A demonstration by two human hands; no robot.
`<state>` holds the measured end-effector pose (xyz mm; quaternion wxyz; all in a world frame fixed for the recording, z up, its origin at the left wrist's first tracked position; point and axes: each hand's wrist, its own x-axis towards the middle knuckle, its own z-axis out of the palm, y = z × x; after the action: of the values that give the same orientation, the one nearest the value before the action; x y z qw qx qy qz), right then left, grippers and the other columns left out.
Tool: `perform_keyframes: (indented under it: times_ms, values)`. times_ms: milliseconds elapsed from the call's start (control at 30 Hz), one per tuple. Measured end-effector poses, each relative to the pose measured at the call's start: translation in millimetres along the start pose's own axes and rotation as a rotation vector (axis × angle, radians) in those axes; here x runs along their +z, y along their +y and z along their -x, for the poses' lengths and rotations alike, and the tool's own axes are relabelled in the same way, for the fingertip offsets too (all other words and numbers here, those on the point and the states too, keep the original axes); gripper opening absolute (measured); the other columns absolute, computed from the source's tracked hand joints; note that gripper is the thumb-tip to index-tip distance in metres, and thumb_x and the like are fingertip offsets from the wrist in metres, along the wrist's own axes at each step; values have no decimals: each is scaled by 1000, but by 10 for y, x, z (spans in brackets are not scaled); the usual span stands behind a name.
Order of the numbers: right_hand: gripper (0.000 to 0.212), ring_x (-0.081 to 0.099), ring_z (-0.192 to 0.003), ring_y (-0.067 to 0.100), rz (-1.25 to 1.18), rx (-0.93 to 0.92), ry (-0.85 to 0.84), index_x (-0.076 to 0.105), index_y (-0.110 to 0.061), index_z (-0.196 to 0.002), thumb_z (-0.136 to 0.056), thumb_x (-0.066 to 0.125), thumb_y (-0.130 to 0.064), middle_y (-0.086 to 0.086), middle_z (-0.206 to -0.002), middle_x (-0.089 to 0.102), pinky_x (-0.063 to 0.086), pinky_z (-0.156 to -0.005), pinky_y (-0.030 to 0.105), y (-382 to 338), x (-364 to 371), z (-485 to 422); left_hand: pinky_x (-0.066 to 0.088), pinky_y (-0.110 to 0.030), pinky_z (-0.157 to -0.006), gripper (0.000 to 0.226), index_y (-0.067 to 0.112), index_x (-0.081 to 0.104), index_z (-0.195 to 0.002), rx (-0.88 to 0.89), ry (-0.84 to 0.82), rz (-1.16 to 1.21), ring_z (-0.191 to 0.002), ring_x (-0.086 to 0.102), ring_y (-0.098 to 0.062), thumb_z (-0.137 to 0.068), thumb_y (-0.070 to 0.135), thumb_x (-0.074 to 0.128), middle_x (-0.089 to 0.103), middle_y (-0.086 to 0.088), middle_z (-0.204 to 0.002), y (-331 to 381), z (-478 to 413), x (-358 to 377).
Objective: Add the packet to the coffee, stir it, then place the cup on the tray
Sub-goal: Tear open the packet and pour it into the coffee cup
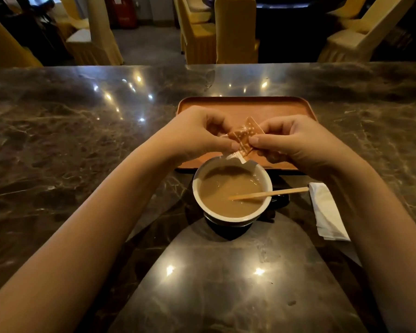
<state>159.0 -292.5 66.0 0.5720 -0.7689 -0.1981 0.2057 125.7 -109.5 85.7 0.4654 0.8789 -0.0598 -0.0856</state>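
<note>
A small brown packet with white star marks is pinched between both hands just above the cup's far rim. My left hand grips its left side and my right hand grips its right side. The packet's torn white lower end hangs over the rim. Below it stands a cup, white inside and dark outside, full of light brown coffee. A wooden stir stick leans in the coffee and sticks out to the right. An orange-brown tray lies just behind the cup, partly hidden by my hands.
A folded white napkin lies on the dark marble counter to the right of the cup. Beyond the counter's far edge stand several yellow-covered chairs.
</note>
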Motion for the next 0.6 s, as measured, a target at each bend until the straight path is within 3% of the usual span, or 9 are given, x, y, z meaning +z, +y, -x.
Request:
perform_keyframes:
  times_ms: [267,600]
  values:
    - [6,53,-56,10,56,-79,33,67,-9,-79,-80,63,-13,-3,-61,67,43,-49,14,-26,50,52,51,-10,-68,19,18,66,-88,48,34,105,-65,66,0,-72,10,72,68,9,-63,-63,106,27]
    - [14,52,-59,13,74,-73,-8,66,-1,-87,-80,63,-12,8,-72,66,41,-49,15,-23,62,54,56,-22,-76,19,13,68,-88,61,131,4,-75,67,-13,-71,19,73,70,2,-81,-129,117,80]
